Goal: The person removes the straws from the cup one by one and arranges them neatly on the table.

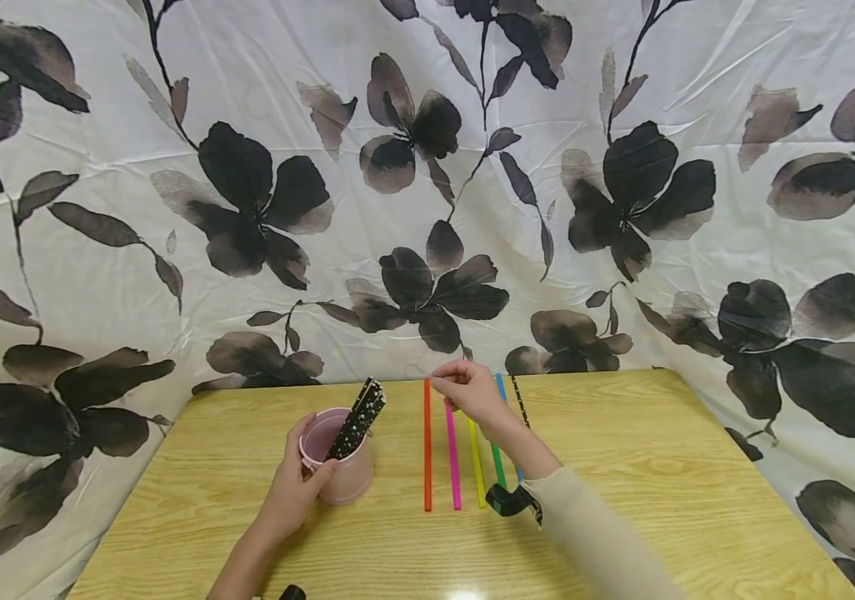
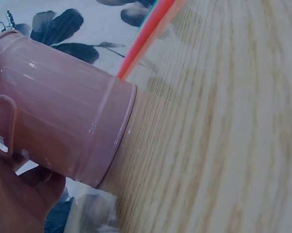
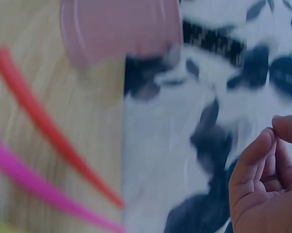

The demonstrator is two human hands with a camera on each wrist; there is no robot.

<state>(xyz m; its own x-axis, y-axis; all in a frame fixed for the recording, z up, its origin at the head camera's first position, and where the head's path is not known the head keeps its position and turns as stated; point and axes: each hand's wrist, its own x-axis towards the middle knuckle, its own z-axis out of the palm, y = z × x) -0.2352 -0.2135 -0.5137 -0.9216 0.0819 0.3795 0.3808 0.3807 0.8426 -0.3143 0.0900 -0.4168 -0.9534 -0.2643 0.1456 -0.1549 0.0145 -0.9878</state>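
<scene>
A small pink metal bucket (image 1: 348, 482) stands on the table, with my left hand (image 1: 296, 487) gripping its side. A bundle of black-and-white speckled sticks (image 1: 356, 421), perhaps straws, leans out of it. To its right lie a red stick (image 1: 427, 450), a magenta one (image 1: 453, 467), a yellow one (image 1: 477, 471), a green one (image 1: 499, 468), a blue one (image 1: 501, 387) and a single speckled one (image 1: 520, 402). My right hand (image 1: 476, 396) is over their far ends, hiding parts of them. In the right wrist view its thumb and fingertips meet, with nothing visible between them.
The wooden table (image 1: 622, 433) ends at a hanging floral cloth (image 1: 427, 208) behind. A black strap-like device (image 1: 510, 500) is by my right wrist, above the sticks' near ends. A small black object (image 1: 292, 592) shows at the bottom edge.
</scene>
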